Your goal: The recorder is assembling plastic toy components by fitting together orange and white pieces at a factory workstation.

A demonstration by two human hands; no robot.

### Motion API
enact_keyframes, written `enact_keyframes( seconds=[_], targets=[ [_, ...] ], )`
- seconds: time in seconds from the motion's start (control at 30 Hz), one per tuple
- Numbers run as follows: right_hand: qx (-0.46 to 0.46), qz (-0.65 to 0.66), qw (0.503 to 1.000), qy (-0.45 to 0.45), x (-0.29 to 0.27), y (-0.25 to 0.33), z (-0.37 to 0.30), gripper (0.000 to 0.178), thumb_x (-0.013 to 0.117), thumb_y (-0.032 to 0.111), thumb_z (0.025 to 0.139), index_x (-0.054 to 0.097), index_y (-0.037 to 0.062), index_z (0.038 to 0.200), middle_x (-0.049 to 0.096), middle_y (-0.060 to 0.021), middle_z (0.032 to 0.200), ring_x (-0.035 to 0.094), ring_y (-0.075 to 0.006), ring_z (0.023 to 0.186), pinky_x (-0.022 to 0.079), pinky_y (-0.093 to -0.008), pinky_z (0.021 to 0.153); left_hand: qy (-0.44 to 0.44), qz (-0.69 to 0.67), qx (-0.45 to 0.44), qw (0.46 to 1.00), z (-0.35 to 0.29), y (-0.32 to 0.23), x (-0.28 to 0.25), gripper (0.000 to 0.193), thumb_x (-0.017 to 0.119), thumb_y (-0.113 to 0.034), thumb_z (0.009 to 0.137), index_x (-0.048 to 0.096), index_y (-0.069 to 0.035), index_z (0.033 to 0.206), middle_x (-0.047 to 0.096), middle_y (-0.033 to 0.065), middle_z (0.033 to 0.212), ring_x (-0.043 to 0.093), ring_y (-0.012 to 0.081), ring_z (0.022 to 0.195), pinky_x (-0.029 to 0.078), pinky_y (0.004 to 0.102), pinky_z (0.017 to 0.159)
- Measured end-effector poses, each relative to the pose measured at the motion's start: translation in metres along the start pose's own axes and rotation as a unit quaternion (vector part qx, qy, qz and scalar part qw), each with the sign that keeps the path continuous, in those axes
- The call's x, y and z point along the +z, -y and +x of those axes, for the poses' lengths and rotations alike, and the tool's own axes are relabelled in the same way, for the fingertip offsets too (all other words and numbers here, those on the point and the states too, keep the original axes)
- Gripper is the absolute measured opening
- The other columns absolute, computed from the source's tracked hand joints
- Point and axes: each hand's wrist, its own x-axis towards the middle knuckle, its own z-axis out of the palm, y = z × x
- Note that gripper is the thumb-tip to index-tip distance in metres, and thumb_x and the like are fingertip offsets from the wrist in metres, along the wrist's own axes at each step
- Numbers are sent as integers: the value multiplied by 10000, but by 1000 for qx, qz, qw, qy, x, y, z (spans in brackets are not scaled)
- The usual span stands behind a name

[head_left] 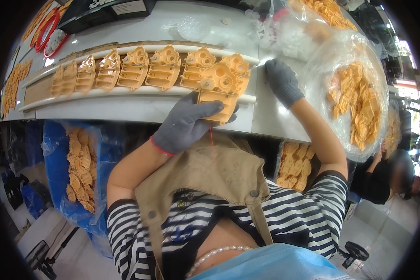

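Note:
My left hand point(184, 120), in a grey glove, grips an orange plastic housing point(219, 88) by its lower end, thumb across its face. The housing has round bosses and ribbed pockets, and partly covers the right end of a row of similar orange housings point(134, 68). That row lies between two white tubes point(149, 90) on the table. My right hand point(283, 83), also gloved, is at the tabletop to the right of the tubes, apart from the housing. Its fingers are drawn together; whatever they may hold is hidden.
A clear plastic bag point(378, 86) of orange parts stands right. Small white pieces in clear plastic point(289, 42) lie at the back, near a black bin point(112, 14). Below the table are a blue-lined container point(56, 158) and a box of orange parts point(294, 165). Another person point(375, 179) sits far right.

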Motion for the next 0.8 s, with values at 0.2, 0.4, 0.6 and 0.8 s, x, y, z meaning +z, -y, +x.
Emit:
enact_keyframes(
  seconds=[0.2, 0.4, 0.6, 0.8],
  targets=[
    [24, 121, 992, 20, -19, -4, 5, 116, 554, 95, 830, 564, 25, 922, 613, -141, 888, 605, -295, 779, 509, -384, 706, -1, -29, 4, 1000, -4, 6, -1, 426, 546, -90, 910, 411, 64, 1284, 544, 166, 1207, 560, 255, 1121, 437, 398, 1015],
    [180, 650, 738, -17, -57, 24, -23, 189, 616, 49, 836, 568, 1, 1012, 607, -65, 895, 594, -144, 795, 501, -265, 696, 20, -34, 31, 999, -2, 9, 1, 437, 530, -65, 905, 399, 32, 1310, 526, 143, 1242, 534, 240, 1159, 419, 393, 1034],
    [133, 704, 694, -66, -84, 96, -46, 138, 615, 3, 832, 572, -5, 963, 631, -55, 877, 588, -94, 762, 506, -230, 676, 1, -54, 93, 994, 4, 14, 16, 467, 511, 15, 853, 388, -5, 1303, 516, 101, 1207, 523, 185, 1104, 424, 336, 997],
    [139, 655, 729, -144, -72, 115, -40, 141, 657, 3, 808, 586, 1, 930, 604, 1, 803, 505, -41, 702, 441, -192, 648, -48, 126, 180, 974, 9, 32, -3, 454, 567, -38, 854, 418, 10, 1280, 554, 72, 1115, 523, 120, 1022, 427, 260, 888]
  ],
)
